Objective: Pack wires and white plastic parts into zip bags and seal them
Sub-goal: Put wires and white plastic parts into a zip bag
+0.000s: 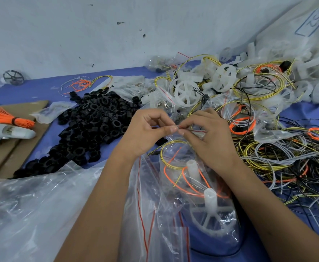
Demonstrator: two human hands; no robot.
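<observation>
Two hands: both meet at the centre of the view, over the mouth of one zip bag point(183, 186).
Left hand point(147, 133): thumb and forefinger are curled and pinch the bag's red-lined top edge from the left.
Right hand point(205, 137): fingers are curled and pinch the same edge from the right, fingertips almost touching those of the left.
Bag contents: a white spoked wheel point(210, 218) with an upright hub, a second white tube point(191, 167) above it, and loops of orange wire point(189, 183) and yellow wire point(169, 148).
Bag position: it lies on the blue table point(41, 86), just below the hands, between the forearms.
Spare bags: more clear bags point(41, 205) lie at lower left, partly under the left forearm.
Black rings point(94, 118): a long heap of them lies left of the hands.
Loose wires point(287, 163): a tangle of yellow, grey, black and orange lies to the right.
White parts point(224, 77): wheels and tubes are piled behind the hands and toward the far right.
Orange bundle point(9, 117): tied, it lies on cardboard point(11, 154) at far left.
</observation>
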